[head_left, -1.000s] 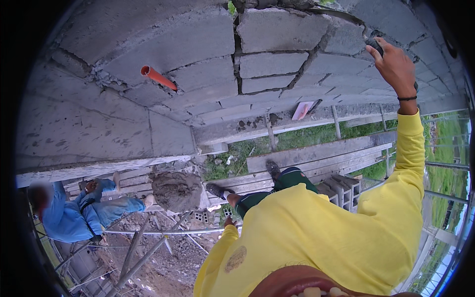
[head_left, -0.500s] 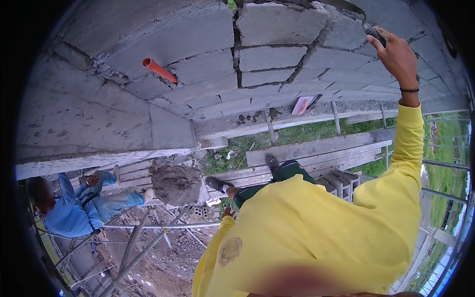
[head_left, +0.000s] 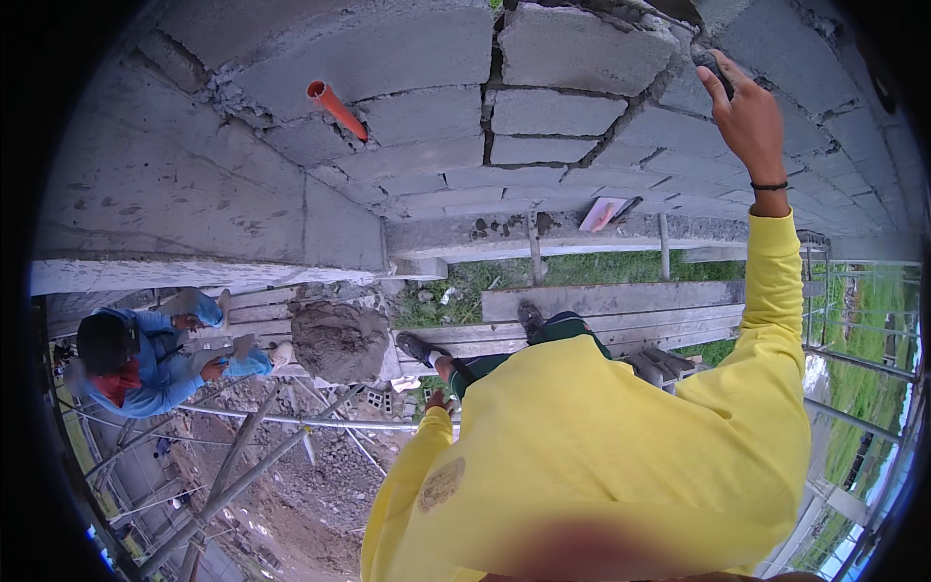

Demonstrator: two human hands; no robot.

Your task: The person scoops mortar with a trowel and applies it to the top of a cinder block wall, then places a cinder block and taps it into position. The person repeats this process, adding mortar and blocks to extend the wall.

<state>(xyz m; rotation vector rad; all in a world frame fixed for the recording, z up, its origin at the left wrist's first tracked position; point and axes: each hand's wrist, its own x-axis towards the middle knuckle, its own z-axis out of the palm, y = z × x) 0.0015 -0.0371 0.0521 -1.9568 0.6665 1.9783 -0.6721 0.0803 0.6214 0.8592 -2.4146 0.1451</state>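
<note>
The left arm, in a yellow sleeve (head_left: 412, 482), hangs low at the side, its hand, the left hand (head_left: 438, 401), near a scaffold tube (head_left: 373, 423); seen small and from above, its fingers could be curled or straight, I cannot tell which. The right arm is raised and reaches out to the wall (head_left: 558, 112), elbow nearly straight, a black band (head_left: 769, 185) on the wrist. The right hand (head_left: 752, 121) has its fingers closed round the dark handle of a trowel (head_left: 715, 68), whose blade is up at the blockwork by the view's upper edge. Below are planks (head_left: 621, 303), with blocks (head_left: 662, 367) beside them and mortar (head_left: 339, 341) heaped at their left end. A pink float (head_left: 599, 213) lies on the ledge (head_left: 436, 235) at the wall's foot. An orange pipe (head_left: 339, 112) juts from the wall, mouth open. Past the mortar is a co-worker (head_left: 155, 393) in blue.
</note>
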